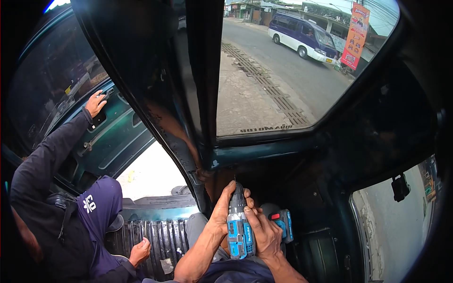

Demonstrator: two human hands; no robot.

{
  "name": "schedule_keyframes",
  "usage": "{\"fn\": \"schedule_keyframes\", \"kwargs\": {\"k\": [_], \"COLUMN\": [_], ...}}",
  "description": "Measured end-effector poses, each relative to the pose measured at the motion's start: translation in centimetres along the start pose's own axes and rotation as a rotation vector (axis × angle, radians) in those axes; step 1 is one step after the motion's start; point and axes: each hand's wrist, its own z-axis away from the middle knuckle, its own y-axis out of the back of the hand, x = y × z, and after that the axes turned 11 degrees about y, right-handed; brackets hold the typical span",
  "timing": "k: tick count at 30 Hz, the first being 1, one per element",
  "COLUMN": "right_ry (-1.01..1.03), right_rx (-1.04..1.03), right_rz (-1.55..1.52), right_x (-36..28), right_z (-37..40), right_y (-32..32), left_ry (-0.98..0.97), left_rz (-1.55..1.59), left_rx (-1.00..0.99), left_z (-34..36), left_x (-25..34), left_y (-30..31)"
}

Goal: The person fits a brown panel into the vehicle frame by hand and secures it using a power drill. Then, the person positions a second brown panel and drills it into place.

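A blue and black Makita cordless drill is held in front of my body, its chuck pointing away from me. A thin bit shows at the tip. My left hand is closed along the chuck's left side, its thumb stretched toward the bit. On the other side, my right hand wraps round the drill. The battery, with a red patch, shows beyond the right hand. Most of the drill's handle is hidden behind my fingers.
At left sits a co-worker in a dark sleeve, one hand at the open green door. Their other hand is over the ribbed metal floor. A dark pillar and window frame stand before me; outside, a van.
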Motion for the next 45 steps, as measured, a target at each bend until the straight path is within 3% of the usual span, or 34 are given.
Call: {"fn": "schedule_keyframes", "kwargs": {"k": [4,9,12,13,15,18,39,45], "right_ry": [-0.014,-0.037,-0.015,-0.019,-0.014,-0.032,-0.037,-0.037], "right_rx": [0.002,-0.054,-0.071,-0.070,-0.021,-0.016,-0.063,0.009], "right_rz": [-0.024,0.017,0.042,0.042,0.010,-0.001,0.012,-0.016], "right_x": [0.1,0.0,0.1,0.0,0.1,-0.3,-0.1,0.2], "right_z": [0.0,0.2,0.1,0.1,0.2,0.1,0.0,0.1], "right_y": [0.2,0.5,0.6,0.5,0.1,0.0,0.4,0.2], "left_ry": [0.011,-0.167,-0.165,-0.161,-0.114,-0.125,-0.145,-0.147], "left_rz": [0.010,-0.315,-0.400,-0.401,-0.126,-0.060,-0.164,-0.106], "left_rx": [0.030,0.216,0.232,0.233,0.044,0.061,0.133,0.122], "left_z": [-0.2,0.0,0.1,0.1,-0.1,0.3,-0.2,-0.5], "left_x": [0.3,0.1,0.4,0.3,-0.2,-0.9,-0.4,-0.5], "left_y": [0.1,-0.2,0.2,0.5,0.9,-0.1,0.6,0.6]}}
